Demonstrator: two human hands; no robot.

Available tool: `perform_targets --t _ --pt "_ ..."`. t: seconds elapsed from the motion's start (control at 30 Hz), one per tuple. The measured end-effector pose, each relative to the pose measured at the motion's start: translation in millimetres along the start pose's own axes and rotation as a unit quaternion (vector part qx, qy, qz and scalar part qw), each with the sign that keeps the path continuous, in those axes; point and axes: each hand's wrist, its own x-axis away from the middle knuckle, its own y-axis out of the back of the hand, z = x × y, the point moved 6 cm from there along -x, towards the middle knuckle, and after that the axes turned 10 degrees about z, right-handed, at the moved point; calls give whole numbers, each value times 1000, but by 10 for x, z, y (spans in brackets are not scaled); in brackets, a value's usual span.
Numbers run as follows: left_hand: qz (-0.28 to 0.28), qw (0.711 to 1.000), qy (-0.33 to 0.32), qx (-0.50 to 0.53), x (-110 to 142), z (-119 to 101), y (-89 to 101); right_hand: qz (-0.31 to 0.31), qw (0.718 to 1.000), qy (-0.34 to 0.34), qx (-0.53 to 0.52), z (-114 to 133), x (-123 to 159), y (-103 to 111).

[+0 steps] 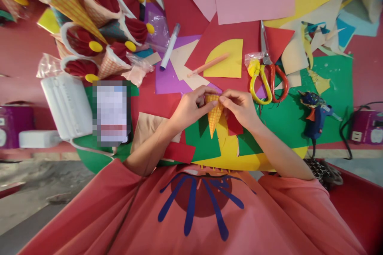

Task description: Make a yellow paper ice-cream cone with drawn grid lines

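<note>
A small yellow paper cone with an orange grid pattern (214, 117) points toward me over the table's middle. My left hand (190, 105) pinches the cone's open top from the left. My right hand (241, 106) pinches the same rim from the right, fingers closed on the paper. A red paper piece (233, 125) lies just under my right hand, on top of yellow and green sheets.
Scissors with yellow and red handles (266, 75) lie right of my hands, a blue glue gun (315, 113) farther right. Finished paper cones (89, 20) are piled at upper left. A white marker (169, 46), an orange stick (208, 64) and a white box (67, 105) are nearby.
</note>
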Motion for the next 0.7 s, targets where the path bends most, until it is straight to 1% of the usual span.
perform_targets --t 0.07,0.17,0.33,0.4,0.47,0.6,0.67,0.7 --pt "-23 999 -29 4 1 -10 21 -18 1000 4 -2 13 7 18" --pt "-45 996 -73 25 6 -15 43 -44 998 32 -8 73 22 40" --pt "-26 994 -61 84 16 19 18 -109 992 55 -18 136 65 99" --pt "-17 994 -56 96 13 19 14 -120 991 54 -26 129 71 110" --pt "-14 992 -64 105 2 14 24 -108 992 47 -37 105 60 99" --pt "-44 989 -103 97 -11 -4 86 -33 998 18 -55 30 17 17" --pt "-46 990 -98 88 -16 13 84 -7 998 8 -60 -2 7 -23" --pt "-43 991 -89 87 -19 30 73 -4 998 5 -60 -14 6 -35"
